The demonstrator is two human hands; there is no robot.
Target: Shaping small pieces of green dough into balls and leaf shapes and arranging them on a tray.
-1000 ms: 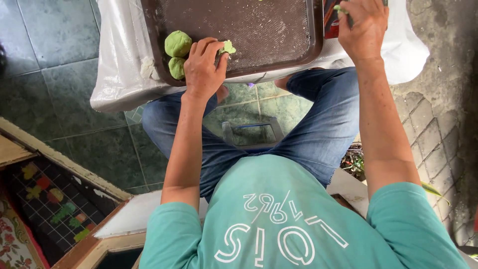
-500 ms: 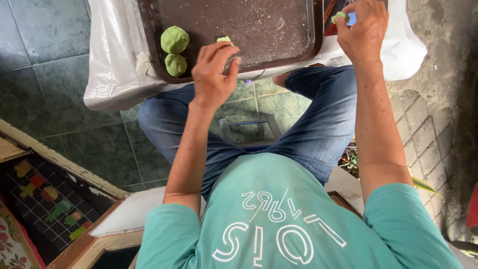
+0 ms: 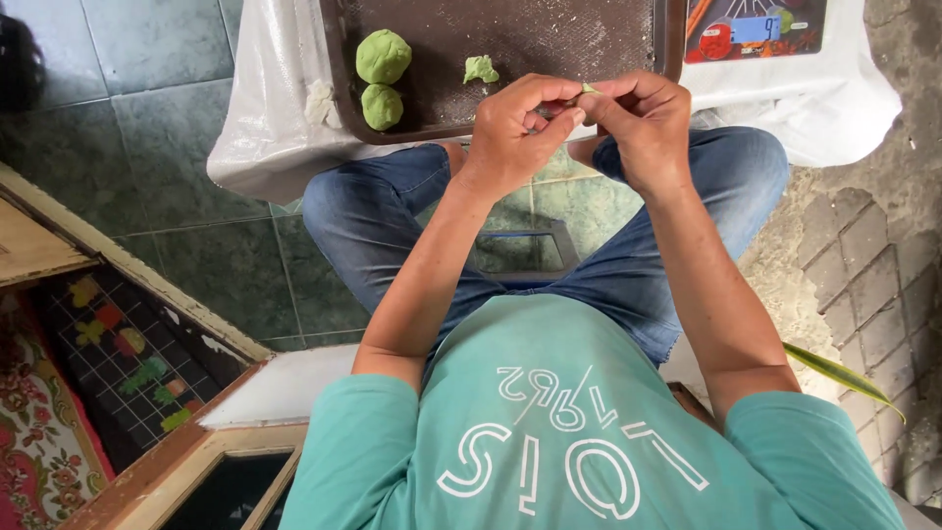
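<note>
My left hand (image 3: 515,128) and my right hand (image 3: 643,120) meet just in front of the dark baking tray (image 3: 549,44), and their fingertips pinch a small bit of green dough (image 3: 586,88) between them. On the tray lie two green dough balls (image 3: 382,56) (image 3: 381,106) at the left and a small torn piece of green dough (image 3: 480,69) near the middle. I sit with my knees under the tray, in blue jeans and a teal shirt.
The tray rests on a white plastic sheet (image 3: 260,128). A kitchen scale (image 3: 756,27) stands to the right of the tray. Green floor tiles lie at the left, paving bricks at the right, and a wooden frame (image 3: 147,285) at the lower left.
My left hand left the tray's left part and my right hand came down from the scale; both now meet at the tray's front edge. A small dough piece now lies on the tray.
</note>
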